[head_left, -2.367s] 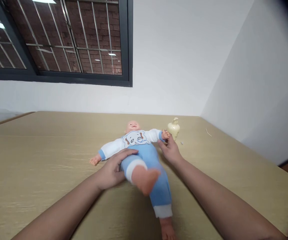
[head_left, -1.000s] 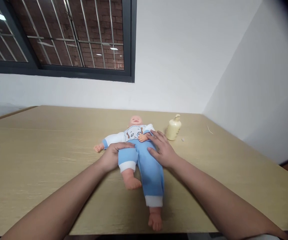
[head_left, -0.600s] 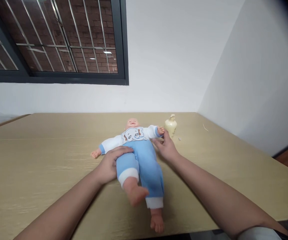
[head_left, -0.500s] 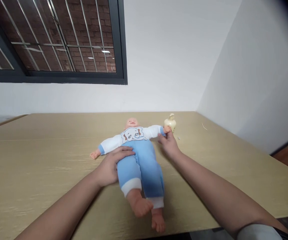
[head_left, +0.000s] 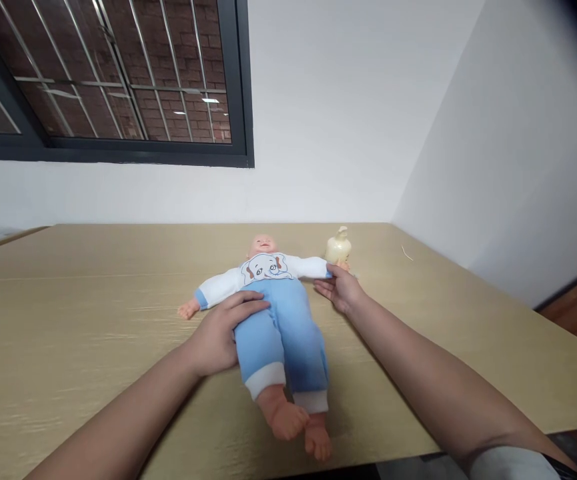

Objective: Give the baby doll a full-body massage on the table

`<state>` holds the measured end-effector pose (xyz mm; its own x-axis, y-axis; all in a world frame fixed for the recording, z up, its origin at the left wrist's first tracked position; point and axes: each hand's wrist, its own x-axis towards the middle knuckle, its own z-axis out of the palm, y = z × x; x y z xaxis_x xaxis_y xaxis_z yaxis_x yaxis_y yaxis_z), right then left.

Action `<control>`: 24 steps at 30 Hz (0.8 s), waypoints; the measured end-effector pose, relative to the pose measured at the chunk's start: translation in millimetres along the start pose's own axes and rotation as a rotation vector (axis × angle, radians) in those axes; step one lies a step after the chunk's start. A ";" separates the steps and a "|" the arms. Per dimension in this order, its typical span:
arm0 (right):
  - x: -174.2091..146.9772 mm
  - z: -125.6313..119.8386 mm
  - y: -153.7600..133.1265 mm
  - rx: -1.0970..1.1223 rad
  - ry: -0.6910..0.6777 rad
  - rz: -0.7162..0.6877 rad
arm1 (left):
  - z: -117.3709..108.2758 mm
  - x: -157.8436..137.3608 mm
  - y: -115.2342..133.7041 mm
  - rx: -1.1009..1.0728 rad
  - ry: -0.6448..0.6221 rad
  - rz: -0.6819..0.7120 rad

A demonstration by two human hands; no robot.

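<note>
A baby doll [head_left: 281,320] in a white top with an elephant print and blue trousers lies on its back, feet toward me. My left hand [head_left: 221,333] is wrapped over the doll's hip and thigh, fingers on top; its thumb is hidden. With the thumb over the blue cuff and the other fingers stretched beneath, my right hand [head_left: 339,287] holds the doll's sleeve end at the wrist. Just behind that hand stands a cream, rounded toy [head_left: 339,249] with a curled top, partly covered by the doll's hand.
The doll lies on a wide, wood-coloured table [head_left: 118,307]. A thin pale strip [head_left: 407,253] lies toward its right edge. White walls [head_left: 343,113] meet behind the table, and a dark-framed window [head_left: 242,80] with metal bars is at the upper left.
My right hand has shifted slightly down at the doll's wrist, its lower fingers now stretched out under the cuff. The doll's arm has dropped a little; my left hand stays put.
</note>
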<state>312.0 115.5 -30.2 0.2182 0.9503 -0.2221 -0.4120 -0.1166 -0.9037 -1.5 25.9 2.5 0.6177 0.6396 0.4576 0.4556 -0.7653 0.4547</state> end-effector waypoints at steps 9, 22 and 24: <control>-29.1 13.4 10.2 -0.491 -0.150 -0.733 | 4.3 5.0 -9.0 -0.287 0.166 -0.021; -62.4 26.2 19.2 -1.244 -0.433 -0.979 | 12.7 5.7 -22.6 -0.352 0.215 -0.179; -62.1 25.2 19.3 -1.219 -0.425 -0.973 | 11.2 5.6 -21.1 -0.305 0.198 -0.138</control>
<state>268.2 61.5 -24.6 -0.3702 0.7804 0.5039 0.6855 0.5956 -0.4187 -0.5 44.9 -13.0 0.4149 0.7594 0.5011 0.2955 -0.6334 0.7152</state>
